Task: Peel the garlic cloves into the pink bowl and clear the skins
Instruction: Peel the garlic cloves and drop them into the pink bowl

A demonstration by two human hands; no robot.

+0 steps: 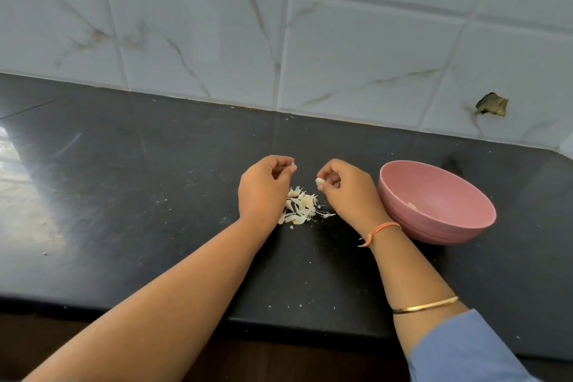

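My right hand (pixel 344 187) pinches a small pale garlic clove (pixel 319 181) between thumb and fingertips, just left of the pink bowl (pixel 459 195). My left hand (pixel 263 186) has its fingers curled, pinching a tiny bit of skin (pixel 292 166) at the fingertips. Between and below both hands lies a small heap of garlic skins and cloves (pixel 302 208) on the black counter. One pale peeled piece (pixel 411 205) lies inside the bowl.
The black stone counter (pixel 155 195) runs back to a white tiled wall (pixel 341 56) with a broken hole (pixel 492 104) at the right. Tiny skin flecks are scattered near the front edge (pixel 294 307). A glare patch lies at the far left.
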